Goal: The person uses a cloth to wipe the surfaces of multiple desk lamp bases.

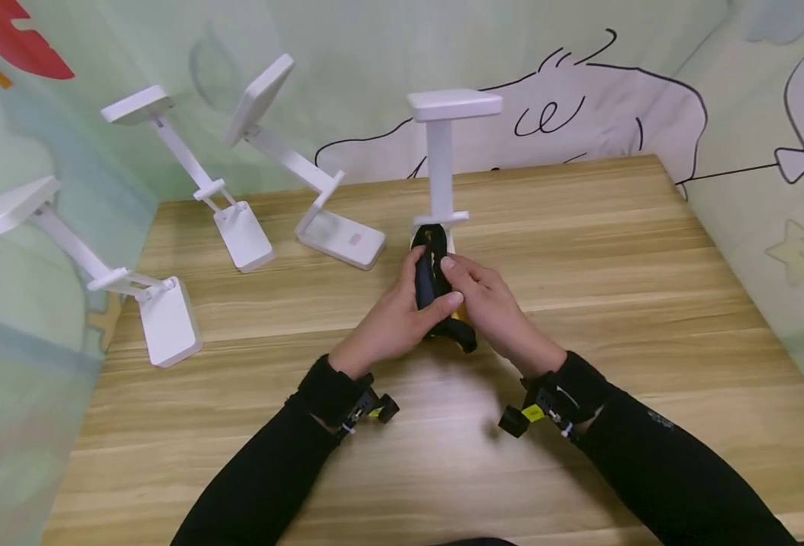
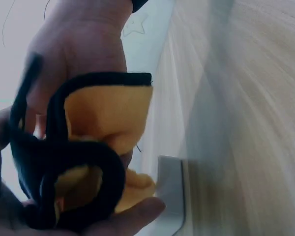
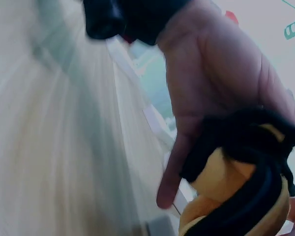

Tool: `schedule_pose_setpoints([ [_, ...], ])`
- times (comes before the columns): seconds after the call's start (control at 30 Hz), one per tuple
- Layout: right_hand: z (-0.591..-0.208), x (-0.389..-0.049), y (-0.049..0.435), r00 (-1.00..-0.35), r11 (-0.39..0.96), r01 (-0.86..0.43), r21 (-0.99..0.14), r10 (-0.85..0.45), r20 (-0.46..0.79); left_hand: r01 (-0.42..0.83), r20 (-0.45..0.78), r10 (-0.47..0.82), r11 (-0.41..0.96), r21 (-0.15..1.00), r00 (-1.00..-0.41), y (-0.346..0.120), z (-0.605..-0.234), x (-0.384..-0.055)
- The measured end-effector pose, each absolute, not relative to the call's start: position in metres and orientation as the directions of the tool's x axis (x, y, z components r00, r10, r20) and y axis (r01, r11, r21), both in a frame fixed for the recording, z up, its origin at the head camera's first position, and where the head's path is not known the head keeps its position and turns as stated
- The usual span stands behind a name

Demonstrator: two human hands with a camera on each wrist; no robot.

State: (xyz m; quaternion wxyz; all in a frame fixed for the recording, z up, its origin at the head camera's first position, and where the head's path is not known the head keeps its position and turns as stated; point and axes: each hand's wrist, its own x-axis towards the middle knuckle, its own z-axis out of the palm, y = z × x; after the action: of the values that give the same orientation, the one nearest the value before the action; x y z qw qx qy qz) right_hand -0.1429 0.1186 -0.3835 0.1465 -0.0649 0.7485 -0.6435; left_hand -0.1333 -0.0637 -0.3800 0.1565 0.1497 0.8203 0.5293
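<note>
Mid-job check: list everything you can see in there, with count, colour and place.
Lamps: four, white, three toward the table's left, one just behind the cloth piece
Cloth piece: one, black and dark blue with yellow lining, between the hands
Table: one, light wood-grain, under the lamps
Wall covering: count unclear, mostly pale green with cartoon prints, behind and beside the table
Wrist cameras: two, black with yellow labels, one at each wrist
Sleeves: two, black, on the forearms
Left hand: one, bare, holding the cloth piece
Right hand: one, bare, holding it too
</note>
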Motion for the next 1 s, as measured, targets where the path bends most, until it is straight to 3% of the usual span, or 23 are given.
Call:
schedule_pose_setpoints([
  [0.2,-0.385,-0.139,0.121,-0.919,0.193,0.131,-0.972,-0.344,-0.192,0.035,-0.112,0.317,0.425,0.904,-0.942,-0.069,-0.381,-0.135],
  [0.3,-0.386,-0.142,0.126,-0.915,0.287,0.041,-0.957,-0.375,-0.152,0.082,-0.073,0.259,0.542,0.836,-0.963,-0.076,-0.381,-0.14],
  [0.4,-0.391,-0.146,0.132,-0.928,0.479,-0.2,-0.855,-0.374,0.008,0.188,0.024,0.225,0.743,0.642,-0.974,-0.087,-0.38,-0.148],
  [0.5,-0.398,-0.153,0.142,-0.917,0.685,-0.376,-0.624,-0.374,0.143,0.313,0.142,0.28,0.881,0.356,-0.949,-0.096,-0.38,-0.156],
  [0.63,-0.411,-0.165,0.151,-0.899,0.797,-0.417,-0.437,-0.433,0.068,0.431,0.212,0.407,0.898,0.085,-0.889,-0.087,-0.385,-0.165],
  [0.77,-0.42,-0.175,0.149,-0.882,0.826,-0.428,-0.366,-0.471,-0.031,0.47,0.173,0.465,0.883,-0.014,-0.868,-0.066,-0.393,-0.174],
  [1.0,-0.423,-0.179,0.148,-0.856,0.816,-0.492,-0.303,-0.517,-0.005,0.525,0.016,0.527,0.849,-0.055,-0.85,-0.053,-0.395,-0.19],
])
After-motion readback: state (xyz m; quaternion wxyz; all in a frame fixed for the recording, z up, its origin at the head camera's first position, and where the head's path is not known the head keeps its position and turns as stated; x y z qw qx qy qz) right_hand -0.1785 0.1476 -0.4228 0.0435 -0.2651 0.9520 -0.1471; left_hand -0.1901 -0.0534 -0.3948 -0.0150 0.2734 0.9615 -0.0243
